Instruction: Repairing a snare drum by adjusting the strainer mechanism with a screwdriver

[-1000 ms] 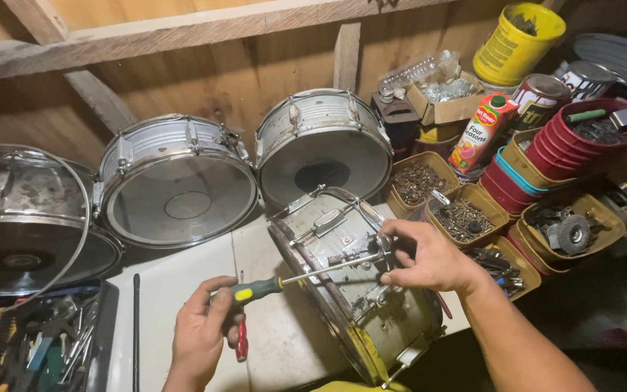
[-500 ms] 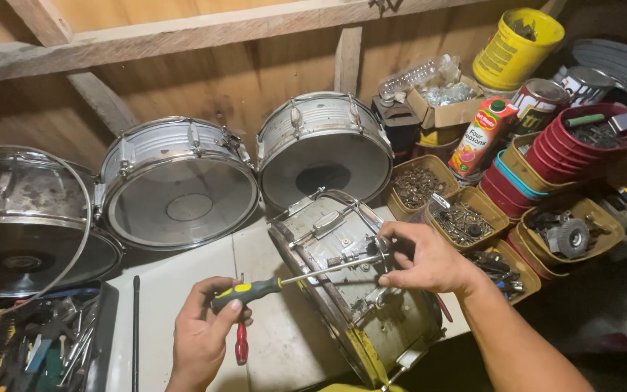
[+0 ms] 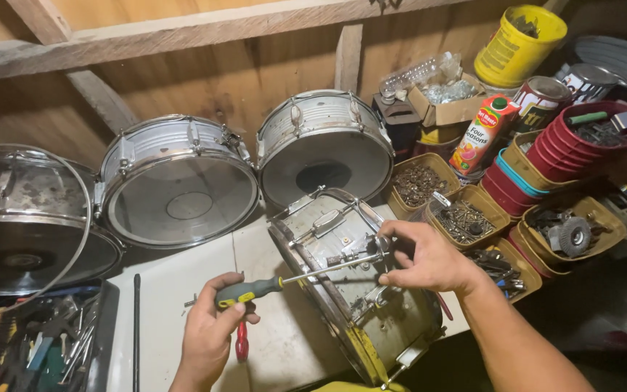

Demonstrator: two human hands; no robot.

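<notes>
Behind my tilted drum stand three more drums; my left hand grips the screwdriver, my right hand pinches its tip; fastener hidden.

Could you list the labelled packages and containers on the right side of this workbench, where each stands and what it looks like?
Juice carton: upright behind the tubs of screws, tall, red and green with fruit pictures.
Yellow bucket: top right, round, yellow with dark print.
Labelled tin: right of the carton, round, red and white.
Second tin: further right, white label.
Cardboard box: left of the carton, open, brown.
</notes>
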